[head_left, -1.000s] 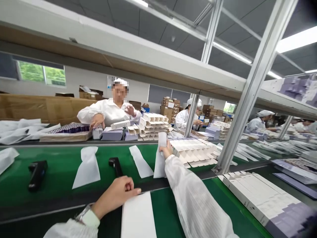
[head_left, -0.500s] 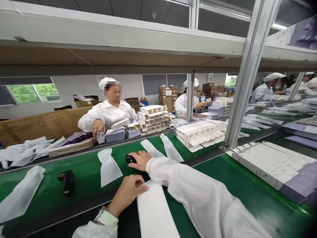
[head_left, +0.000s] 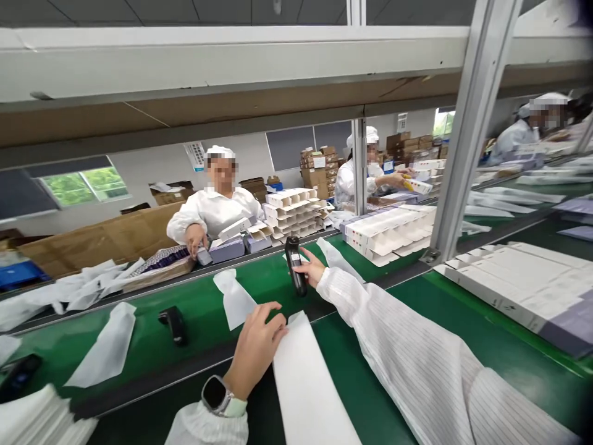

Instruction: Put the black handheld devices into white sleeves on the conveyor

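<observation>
My right hand (head_left: 311, 269) is closed around a black handheld device (head_left: 294, 263), holding it upright above the green conveyor belt (head_left: 139, 337). My left hand (head_left: 256, 347) pinches the top edge of a long white pouch (head_left: 308, 383) lying on the near green surface. A smartwatch sits on that wrist. Another white pouch (head_left: 234, 298) lies on the belt just left of the device. A second black device (head_left: 173, 323) rests on the belt further left.
A person in white sits across the belt handling small boxes (head_left: 227, 249). Stacks of white cartons (head_left: 389, 232) stand by a metal post (head_left: 458, 148). Flat white cartons (head_left: 519, 281) lie at right. More pouches (head_left: 109, 346) and a black device (head_left: 16, 371) are at left.
My right hand has picked the black device up off the belt and raised it upright. The belt items have shifted left. My left hand stays on the long pouch.
</observation>
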A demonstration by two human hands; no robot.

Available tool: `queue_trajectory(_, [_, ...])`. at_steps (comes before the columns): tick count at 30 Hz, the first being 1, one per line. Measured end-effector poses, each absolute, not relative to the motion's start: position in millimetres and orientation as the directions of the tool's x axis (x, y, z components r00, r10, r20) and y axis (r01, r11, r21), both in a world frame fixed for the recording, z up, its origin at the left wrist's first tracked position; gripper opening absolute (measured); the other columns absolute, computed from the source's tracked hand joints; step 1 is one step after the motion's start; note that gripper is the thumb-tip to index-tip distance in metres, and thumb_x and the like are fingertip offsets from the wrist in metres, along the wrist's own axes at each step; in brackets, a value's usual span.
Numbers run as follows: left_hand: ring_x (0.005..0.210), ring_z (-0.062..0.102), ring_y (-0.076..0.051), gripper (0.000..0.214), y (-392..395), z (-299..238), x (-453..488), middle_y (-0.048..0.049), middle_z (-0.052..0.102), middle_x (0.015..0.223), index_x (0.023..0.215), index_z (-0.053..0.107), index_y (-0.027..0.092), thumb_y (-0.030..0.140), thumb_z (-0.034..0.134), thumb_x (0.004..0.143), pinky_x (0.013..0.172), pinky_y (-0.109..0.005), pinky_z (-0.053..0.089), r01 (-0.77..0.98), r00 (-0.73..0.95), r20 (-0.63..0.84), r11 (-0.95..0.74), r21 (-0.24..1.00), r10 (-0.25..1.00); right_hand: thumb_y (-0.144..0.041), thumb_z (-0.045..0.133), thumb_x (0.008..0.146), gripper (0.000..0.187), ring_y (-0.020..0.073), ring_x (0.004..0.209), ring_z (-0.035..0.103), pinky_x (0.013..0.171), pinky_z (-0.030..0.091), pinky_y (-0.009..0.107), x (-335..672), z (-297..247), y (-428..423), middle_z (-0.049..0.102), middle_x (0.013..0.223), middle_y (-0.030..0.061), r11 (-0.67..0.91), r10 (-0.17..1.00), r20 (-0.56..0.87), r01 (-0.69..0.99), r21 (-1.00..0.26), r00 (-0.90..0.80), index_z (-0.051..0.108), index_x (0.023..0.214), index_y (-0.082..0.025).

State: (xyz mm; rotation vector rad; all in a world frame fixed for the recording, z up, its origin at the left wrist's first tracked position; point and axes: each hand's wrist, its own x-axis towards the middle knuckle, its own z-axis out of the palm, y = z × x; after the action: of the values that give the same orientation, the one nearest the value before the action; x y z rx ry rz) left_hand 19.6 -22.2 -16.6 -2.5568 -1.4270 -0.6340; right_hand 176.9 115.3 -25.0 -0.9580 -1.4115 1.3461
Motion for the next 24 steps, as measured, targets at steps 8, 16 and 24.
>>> queue_trajectory(8, [0.079, 0.047, -0.019, 0.01, -17.2, -23.6, 15.1, -0.0032, 0.049, 0.079, 0.073, 0.052, 0.019, 0.025, 0.046, 0.078, 0.068, -0.032, 0.041, 0.822, 0.525, 0.436, -0.568, -0.037, 0.731, -0.022, 0.072, 0.051, 0.078, 0.0184, 0.064, 0.062, 0.056, 0.05, 0.037, 194.3, 1.4, 65.9, 0.053, 0.081, -0.0034, 0.006, 0.916, 0.166, -0.4, -0.916, -0.366, 0.023, 0.111, -0.033])
queue_trajectory(16, [0.073, 0.048, -0.016, 0.014, -21.4, -22.6, 18.8, -0.0021, 0.049, 0.076, 0.073, 0.051, 0.019, 0.02, 0.039, 0.081, 0.065, -0.029, 0.041, 0.82, 0.533, 0.438, -0.569, -0.056, 0.724, -0.028, 0.073, 0.048, 0.08, 0.0174, 0.062, 0.061, 0.052, 0.051, 0.037, 187.0, -9.3, 70.6, 0.05, 0.086, -0.001, 0.123, 0.906, 0.228, -0.292, -0.948, -0.357, 0.022, 0.11, -0.033])
queue_trajectory(24, [0.083, 0.047, -0.02, 0.019, -23.5, -17.4, 20.9, -0.0049, 0.046, 0.086, 0.07, 0.056, 0.021, 0.028, 0.041, 0.079, 0.071, -0.033, 0.041, 0.802, 0.47, 0.48, -0.586, 0.119, 0.741, -0.038, 0.067, 0.055, 0.068, 0.016, 0.059, 0.059, 0.05, 0.05, 0.034, 178.7, -7.2, 59.0, 0.052, 0.076, -0.0022, 0.128, 0.897, 0.229, -0.273, -0.953, -0.377, 0.026, 0.108, -0.028])
